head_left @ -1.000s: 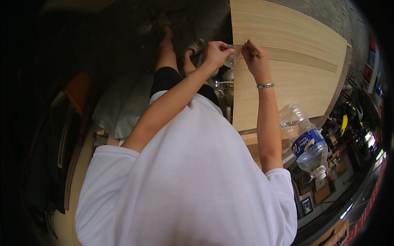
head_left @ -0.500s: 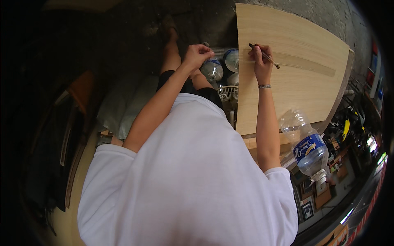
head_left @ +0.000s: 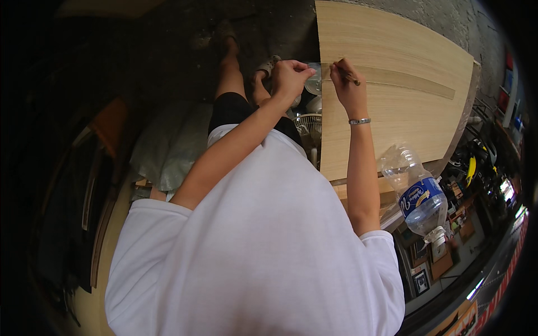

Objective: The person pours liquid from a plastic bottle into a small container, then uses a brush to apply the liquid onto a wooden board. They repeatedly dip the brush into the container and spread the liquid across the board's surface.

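Dim floor (head_left: pixel 269 25) stretches toward twelve o'clock before a person in a white shirt (head_left: pixel 252 235) and black shorts (head_left: pixel 228 112). Pale wooden board (head_left: pixel 386 115) spreads at two o'clock, a darker band (head_left: pixel 414 82) running along it. Grey plastic sheeting (head_left: pixel 168 148) lies bunched between nine and ten, beside the person. At three o'clock, near the right forearm, is a clear jug (head_left: pixel 414 193) with a blue label, its neck turned toward four. Between the shorts and the board, a pale fan guard (head_left: pixel 308 127) shows at about one.

Right hand (head_left: pixel 351 84), at one o'clock, is over the board near its left edge, fingers curled around a slim dark stick (head_left: pixel 356 82); whether hand or stick touches wood, I cannot tell from here. Left hand (head_left: pixel 291 78), just past twelve, hangs beyond that edge, thumb and forefinger pinched together; what they grip, if anything, is too small to tell. Silver band (head_left: pixel 359 121) circles the right wrist. Faintest of all, a thin line shows between the hands.
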`<state>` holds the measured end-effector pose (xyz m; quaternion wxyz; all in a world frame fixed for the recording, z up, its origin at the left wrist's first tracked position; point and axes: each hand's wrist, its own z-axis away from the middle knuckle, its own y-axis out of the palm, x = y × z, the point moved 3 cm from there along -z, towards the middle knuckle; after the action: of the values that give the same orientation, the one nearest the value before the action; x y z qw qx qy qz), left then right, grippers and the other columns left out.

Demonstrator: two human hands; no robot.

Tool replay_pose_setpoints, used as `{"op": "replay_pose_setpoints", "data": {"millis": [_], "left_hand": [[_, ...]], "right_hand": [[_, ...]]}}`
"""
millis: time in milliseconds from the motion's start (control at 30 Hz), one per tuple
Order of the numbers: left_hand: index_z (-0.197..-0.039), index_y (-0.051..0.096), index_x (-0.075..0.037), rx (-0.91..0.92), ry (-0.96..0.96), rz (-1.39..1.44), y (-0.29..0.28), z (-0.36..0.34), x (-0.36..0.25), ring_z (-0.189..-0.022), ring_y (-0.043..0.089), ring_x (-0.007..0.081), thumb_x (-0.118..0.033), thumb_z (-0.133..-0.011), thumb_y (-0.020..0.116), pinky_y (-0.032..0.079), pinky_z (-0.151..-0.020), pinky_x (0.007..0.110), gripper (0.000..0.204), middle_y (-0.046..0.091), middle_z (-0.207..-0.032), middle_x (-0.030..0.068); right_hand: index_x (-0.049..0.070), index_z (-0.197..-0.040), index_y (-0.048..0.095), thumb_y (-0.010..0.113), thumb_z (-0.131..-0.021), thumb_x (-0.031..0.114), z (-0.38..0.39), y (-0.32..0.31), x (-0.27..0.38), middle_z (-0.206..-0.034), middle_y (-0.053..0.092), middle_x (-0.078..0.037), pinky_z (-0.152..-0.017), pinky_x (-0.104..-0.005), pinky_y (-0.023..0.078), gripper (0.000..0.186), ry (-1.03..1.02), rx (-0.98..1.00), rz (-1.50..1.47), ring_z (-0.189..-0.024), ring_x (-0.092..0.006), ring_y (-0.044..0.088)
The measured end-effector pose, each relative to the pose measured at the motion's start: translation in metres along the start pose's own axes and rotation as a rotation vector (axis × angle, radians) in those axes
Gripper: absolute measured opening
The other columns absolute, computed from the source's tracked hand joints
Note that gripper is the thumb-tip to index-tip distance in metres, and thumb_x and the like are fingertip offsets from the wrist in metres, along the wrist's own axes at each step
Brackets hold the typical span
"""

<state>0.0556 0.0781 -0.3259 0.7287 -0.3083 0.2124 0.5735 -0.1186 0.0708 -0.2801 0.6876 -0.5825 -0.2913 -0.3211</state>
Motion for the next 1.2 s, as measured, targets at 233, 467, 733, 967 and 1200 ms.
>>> {"op": "replay_pose_setpoints", "data": {"millis": [233,467,733,967,1200], "left_hand": [[-0.096,0.078,-0.003,0.019,0.101,-0.003,0.005,-0.004,0.008,-0.073,0.068,0.0104,-0.022,-0.079,0.084,0.052,-0.069,0.026,0.026,0.076,-0.083,0.0054],[-0.096,0.076,0.002,0.192,0.152,0.125,0.002,-0.021,0.02,-0.075,0.067,0.0084,-0.015,-0.084,0.08,0.052,-0.07,0.024,0.022,0.075,-0.084,0.0051],[-0.102,0.074,0.003,0.293,0.08,0.214,-0.051,-0.029,0.045,-0.087,0.067,0.0114,-0.011,-0.087,0.076,0.053,-0.08,0.025,0.021,0.074,-0.094,0.0068],[-0.103,0.074,0.004,0.281,0.102,0.311,-0.033,-0.02,0.033,-0.087,0.069,0.0129,-0.012,-0.086,0.078,0.054,-0.08,0.025,0.023,0.074,-0.094,0.0072],[-0.096,0.079,-0.004,0.017,0.123,-0.027,-0.002,-0.005,0.0,-0.077,0.072,0.0155,-0.024,-0.079,0.083,0.055,-0.072,0.029,0.027,0.077,-0.084,0.0092]], "right_hand": [[0.001,-0.092,0.055,0.068,-0.094,0.007,-0.006,0.004,-0.005,-0.075,0.064,-0.015,-0.06,-0.0308,0.049,0.014,-0.023,0.057,0.078,-0.061,-0.0286,0.059],[-0.001,-0.095,0.058,0.065,-0.097,0.009,0.039,0.002,0.001,-0.074,0.067,-0.012,-0.06,-0.0294,0.05,0.012,0.021,0.035,-0.009,-0.063,-0.0195,0.064],[0.0,-0.104,0.059,0.059,-0.103,0.011,0.008,0.024,-0.042,-0.082,0.07,-0.007,-0.065,-0.0231,0.051,0.011,0.216,-0.159,-0.65,-0.073,-0.0099,0.064],[-0.001,-0.1,0.06,0.062,-0.101,0.012,0.009,0.014,-0.037,-0.081,0.069,-0.007,-0.062,-0.0235,0.051,0.013,0.183,-0.137,-0.543,-0.073,-0.0106,0.066],[-0.002,-0.093,0.058,0.064,-0.098,0.007,0.0,0.0,-0.006,-0.077,0.069,-0.01,-0.063,-0.027,0.051,0.012,0.046,0.002,-0.003,-0.068,-0.0123,0.065]]}}
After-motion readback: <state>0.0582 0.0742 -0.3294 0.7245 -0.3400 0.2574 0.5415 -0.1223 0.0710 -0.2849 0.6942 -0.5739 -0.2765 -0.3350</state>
